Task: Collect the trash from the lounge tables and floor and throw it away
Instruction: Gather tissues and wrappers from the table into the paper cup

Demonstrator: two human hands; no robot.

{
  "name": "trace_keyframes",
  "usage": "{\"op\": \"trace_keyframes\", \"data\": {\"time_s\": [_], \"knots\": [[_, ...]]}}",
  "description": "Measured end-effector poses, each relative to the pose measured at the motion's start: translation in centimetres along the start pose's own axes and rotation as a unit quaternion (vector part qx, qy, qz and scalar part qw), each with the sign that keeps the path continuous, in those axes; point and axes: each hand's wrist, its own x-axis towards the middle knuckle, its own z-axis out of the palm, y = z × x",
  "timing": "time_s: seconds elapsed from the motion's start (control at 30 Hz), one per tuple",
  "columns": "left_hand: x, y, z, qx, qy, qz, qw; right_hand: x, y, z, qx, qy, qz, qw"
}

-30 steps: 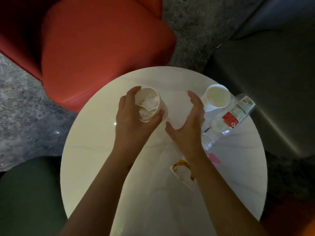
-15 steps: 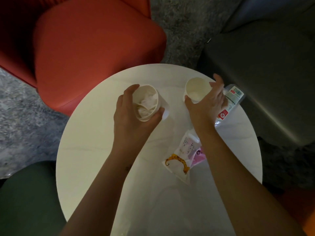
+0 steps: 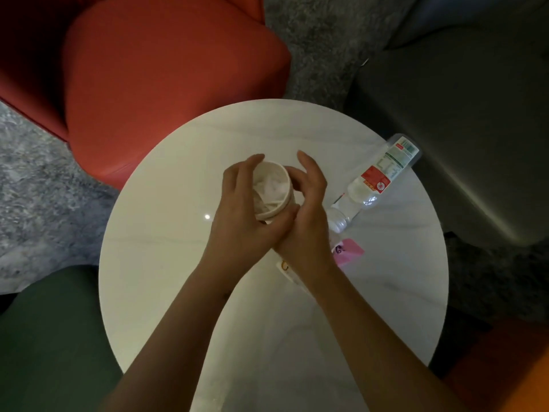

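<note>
Gripping tissue-stuffed cup (image 3: 276, 211) over tabletop (image 3: 166, 248) centre: left hand (image 3: 237, 221) wraps it, right hand (image 3: 309, 215) curled round its right side. Bottle (image 3: 374, 179) lies just right, cap end nearest, long axis toward far-right edge; right hand nearer.

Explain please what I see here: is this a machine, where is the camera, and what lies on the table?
There is no machine. These are a person's two bare hands, filmed by one camera worn on the head, looking down. The left hand and the right hand both close their grip round a paper cup with crumpled tissue inside. On the round white table lie a clear plastic bottle on its side, a pink wrapper, and another wrapper half hidden under the right wrist.
</note>
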Motion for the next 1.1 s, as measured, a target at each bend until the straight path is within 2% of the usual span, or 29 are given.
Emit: {"op": "trace_keyframes", "data": {"time_s": [0.07, 0.2, 0.3, 0.37, 0.43, 0.53, 0.6, 0.77, 0.87, 0.93, 1.1], "knots": [[-0.6, -0.6, 0.5, 0.002, 0.007, -0.013, 1.0, -0.9, 0.3, 0.2, -0.008, 0.003, -0.007, 1.0], [-1.9, -1.9, 1.1, 0.034, 0.021, -0.045, 0.998, -2.4, 1.7, -0.8, -0.083, -0.068, -0.007, 0.994], [-3.2, -2.7, 1.3, 0.059, 0.039, -0.06, 0.996, -4.3, 3.0, -3.0, -0.141, -0.071, 0.014, 0.987], [-4.2, -3.3, 1.4, 0.076, 0.049, -0.061, 0.994, -5.7, 4.1, -4.7, -0.184, -0.102, 0.011, 0.978], [-5.2, -3.8, 1.7, 0.094, 0.049, -0.061, 0.993, -6.7, 5.3, -6.2, -0.243, -0.162, 0.007, 0.957], [-6.6, -4.6, 2.2, 0.094, 0.054, -0.058, 0.992, -7.8, 6.9, -7.4, -0.341, -0.258, -0.006, 0.904], [-7.3, -4.9, 2.5, 0.079, 0.067, -0.052, 0.993, -8.2, 7.6, -7.6, -0.373, -0.261, -0.026, 0.89], [-8.6, -5.0, 2.7, 0.011, 0.104, -0.057, 0.993, -9.0, 7.5, -7.2, -0.313, -0.216, -0.035, 0.924], [-9.3, -4.9, 2.9, -0.041, 0.106, -0.101, 0.988, -9.4, 6.8, -7.2, -0.22, -0.184, 0.022, 0.958], [-9.9, -4.8, 3.0, -0.051, 0.094, -0.112, 0.988, -9.3, 6.0, -7.2, -0.168, -0.156, 0.054, 0.972], [-11.4, -4.4, 2.6, -0.086, 0.004, -0.097, 0.992, -7.6, 4.1, -7.4, -0.143, -0.105, 0.015, 0.984]]}}
